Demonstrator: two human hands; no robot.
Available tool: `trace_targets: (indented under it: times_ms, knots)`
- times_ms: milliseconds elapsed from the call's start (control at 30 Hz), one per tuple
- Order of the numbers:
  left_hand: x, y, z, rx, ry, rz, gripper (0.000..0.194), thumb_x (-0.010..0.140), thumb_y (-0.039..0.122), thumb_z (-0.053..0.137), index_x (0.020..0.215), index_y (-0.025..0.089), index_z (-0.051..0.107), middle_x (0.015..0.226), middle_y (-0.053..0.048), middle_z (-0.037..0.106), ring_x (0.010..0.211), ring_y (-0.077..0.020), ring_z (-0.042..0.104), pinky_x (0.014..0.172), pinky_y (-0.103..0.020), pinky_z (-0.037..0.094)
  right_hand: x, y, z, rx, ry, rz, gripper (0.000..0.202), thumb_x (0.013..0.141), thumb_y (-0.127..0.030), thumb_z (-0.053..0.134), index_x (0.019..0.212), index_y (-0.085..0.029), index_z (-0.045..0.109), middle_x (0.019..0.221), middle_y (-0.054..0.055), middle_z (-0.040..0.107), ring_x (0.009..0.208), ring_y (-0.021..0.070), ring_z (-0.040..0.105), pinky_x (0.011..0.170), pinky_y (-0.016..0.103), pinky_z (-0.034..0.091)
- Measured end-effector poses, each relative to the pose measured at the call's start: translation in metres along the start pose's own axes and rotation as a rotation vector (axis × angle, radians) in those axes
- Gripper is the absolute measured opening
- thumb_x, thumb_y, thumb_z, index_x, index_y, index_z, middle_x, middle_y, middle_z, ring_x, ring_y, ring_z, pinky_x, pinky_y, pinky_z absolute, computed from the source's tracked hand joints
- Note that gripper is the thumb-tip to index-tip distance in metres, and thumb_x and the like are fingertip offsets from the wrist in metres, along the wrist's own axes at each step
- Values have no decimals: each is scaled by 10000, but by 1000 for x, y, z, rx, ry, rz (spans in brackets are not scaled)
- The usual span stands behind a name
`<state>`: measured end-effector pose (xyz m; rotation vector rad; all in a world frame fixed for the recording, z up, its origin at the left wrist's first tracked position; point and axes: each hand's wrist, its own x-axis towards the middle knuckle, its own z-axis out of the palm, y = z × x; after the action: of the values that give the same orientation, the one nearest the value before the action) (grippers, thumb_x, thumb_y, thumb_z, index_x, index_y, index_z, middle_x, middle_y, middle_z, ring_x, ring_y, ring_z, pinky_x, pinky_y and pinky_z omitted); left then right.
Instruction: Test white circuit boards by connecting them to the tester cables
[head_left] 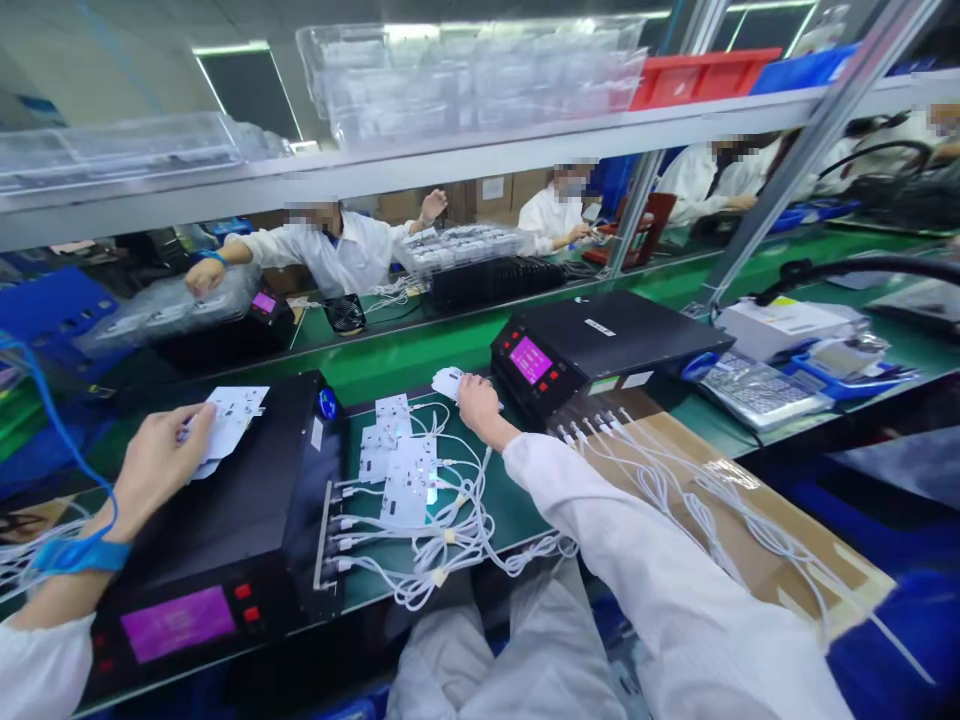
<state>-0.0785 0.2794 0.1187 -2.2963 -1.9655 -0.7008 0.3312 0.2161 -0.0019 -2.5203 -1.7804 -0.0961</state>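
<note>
My left hand (169, 450) grips white circuit boards (234, 415) between thumb and fingers, above the black tester box (217, 500) at the left. Beyond the cables, my right hand (482, 403) is closed on a small white board (448, 381), close to the second black box (607, 340). Between the two boxes, several white boards (409, 480) lie overlapping on the green bench, with white cables (450, 540) plugged in. The cables run to sockets on the left box's side. A blue band with a coiled cord is around my left wrist.
Cardboard (667, 440) bearing more white cables lies at the right. A metal shelf (420, 150) with clear trays (472, 80) and a red bin (697, 78) crosses above. Across the bench a person in white reaches over trays; others sit farther right. Blue-edged trays (840, 370) stand at the far right.
</note>
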Motion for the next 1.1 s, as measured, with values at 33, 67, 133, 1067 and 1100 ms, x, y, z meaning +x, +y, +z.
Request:
trace_targets:
  times_ms: [33,67,133,1067,1100]
  knots:
    - [1,-3,4,22,15,29,406,934,500,452,975,212,737,1036,-105,774,1093,-357,689,950,-447,525,9,0,7,-8,-7,21,581,973,-106,447,1513,92,365,1379,396,548,1237,377,608,905,446,568]
    - [1,-6,8,46,40,60,420,929,518,464,975,209,745,1075,-123,772,1159,-377,671,1002,-486,507,15,0,13,-16,-14,40,590,971,-106,449,1520,89,354,1393,398,536,1248,382,592,888,446,567]
    - [-1,-12,16,96,96,129,422,906,546,516,1013,210,748,1150,-140,760,1254,-386,629,1085,-551,456,25,1,24,-28,-31,64,591,973,-123,467,1518,75,357,1401,387,530,1273,380,557,879,434,557]
    - [-160,167,46,-806,-173,263,407,921,496,716,1312,385,679,1466,-50,606,1320,-320,609,1089,-511,555,5,21,1,83,-89,29,636,962,-224,622,1498,14,377,1447,321,453,1333,354,525,1014,405,530]
    - [-161,170,51,-902,-221,179,467,918,518,717,1355,370,644,1473,-66,603,1312,-315,624,1083,-498,566,-7,22,-8,102,-61,-13,672,946,-199,621,1528,-1,351,1456,309,447,1346,355,512,1020,415,539]
